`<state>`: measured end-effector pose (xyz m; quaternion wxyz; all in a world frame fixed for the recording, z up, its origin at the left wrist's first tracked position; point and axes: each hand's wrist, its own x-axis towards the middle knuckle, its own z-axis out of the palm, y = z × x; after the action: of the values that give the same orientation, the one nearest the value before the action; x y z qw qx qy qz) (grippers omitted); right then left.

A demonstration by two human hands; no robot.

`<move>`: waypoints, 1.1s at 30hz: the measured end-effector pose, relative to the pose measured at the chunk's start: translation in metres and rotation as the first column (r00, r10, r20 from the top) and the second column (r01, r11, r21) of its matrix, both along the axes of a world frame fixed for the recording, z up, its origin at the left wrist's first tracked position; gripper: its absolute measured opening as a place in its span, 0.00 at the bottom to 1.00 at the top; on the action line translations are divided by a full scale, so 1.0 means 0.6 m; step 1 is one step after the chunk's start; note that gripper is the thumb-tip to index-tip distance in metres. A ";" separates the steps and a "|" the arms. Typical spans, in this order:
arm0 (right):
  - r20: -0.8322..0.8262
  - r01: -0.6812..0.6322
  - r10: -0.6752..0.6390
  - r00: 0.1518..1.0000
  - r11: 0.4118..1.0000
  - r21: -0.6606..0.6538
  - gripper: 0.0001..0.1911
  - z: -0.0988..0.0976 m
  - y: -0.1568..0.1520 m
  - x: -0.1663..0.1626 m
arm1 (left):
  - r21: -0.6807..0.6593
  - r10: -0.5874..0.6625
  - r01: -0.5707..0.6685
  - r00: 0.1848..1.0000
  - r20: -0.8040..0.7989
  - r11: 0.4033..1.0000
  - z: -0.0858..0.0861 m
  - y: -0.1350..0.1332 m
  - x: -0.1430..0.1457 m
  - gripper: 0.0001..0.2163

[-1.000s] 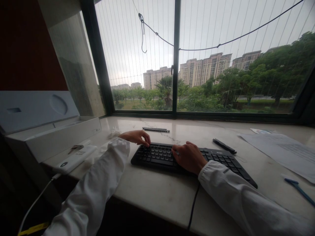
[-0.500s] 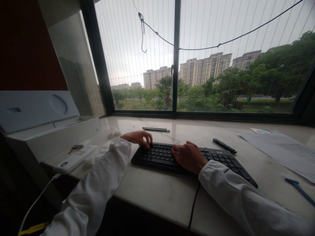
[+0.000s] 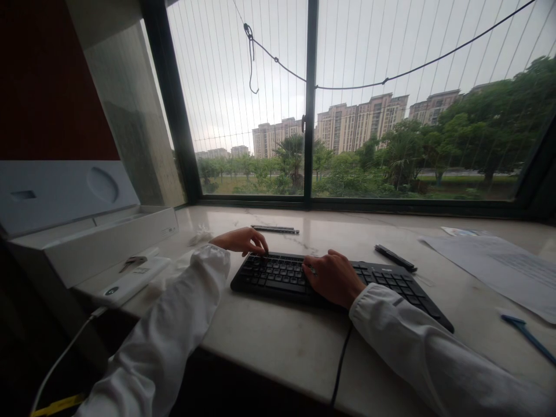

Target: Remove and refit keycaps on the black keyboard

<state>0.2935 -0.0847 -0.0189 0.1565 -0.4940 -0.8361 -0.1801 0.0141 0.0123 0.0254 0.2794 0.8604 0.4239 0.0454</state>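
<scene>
A black wired keyboard (image 3: pixel 382 284) lies on a pale marble windowsill (image 3: pixel 282 341). My left hand (image 3: pixel 241 239) hovers over its far left corner, fingers curved and apart, tips on or just above the top key rows. My right hand (image 3: pixel 333 278) rests on the middle keys, fingers bent down onto them. Neither hand holds anything. Both arms wear white sleeves. The keyboard's black cable (image 3: pixel 341 365) runs off the near edge of the sill.
An open white box (image 3: pixel 87 231) and a white power bank (image 3: pixel 130 281) with a cable sit at the left. Two dark slim bars (image 3: pixel 275 229) (image 3: pixel 395 258) lie behind the keyboard. Papers (image 3: pixel 499 260) and a blue pen (image 3: pixel 527 333) lie at right, below the window.
My left hand's fingers shifted slightly along the keyboard's top-left keys. My right hand has stayed in place.
</scene>
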 end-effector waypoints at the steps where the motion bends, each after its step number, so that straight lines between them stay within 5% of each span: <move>1: 0.000 0.000 0.000 1.000 1.000 0.000 0.19 0.000 0.000 0.000 | -0.016 0.007 -0.007 1.000 -0.009 1.000 0.005 0.000 -0.006 0.22; 11: 0.013 0.024 -0.024 1.000 0.999 -0.038 0.20 0.009 -0.008 -0.004 | -0.179 0.101 -0.119 0.989 -0.107 0.977 0.019 -0.001 -0.044 0.23; 19: 0.014 0.013 -0.013 1.000 1.000 -0.021 0.20 0.005 -0.005 -0.001 | -0.157 0.174 -0.214 0.956 -0.237 0.964 0.003 0.009 -0.043 0.23; 33: 0.018 0.018 -0.017 1.000 1.000 -0.024 0.19 0.007 -0.007 -0.004 | -0.165 0.194 -0.234 0.954 -0.229 0.958 -0.004 0.016 -0.045 0.25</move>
<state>0.2913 -0.0887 -0.0148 0.1415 -0.5015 -0.8352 -0.1760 -0.0130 0.0216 0.0230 0.3072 0.7785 0.5445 -0.0565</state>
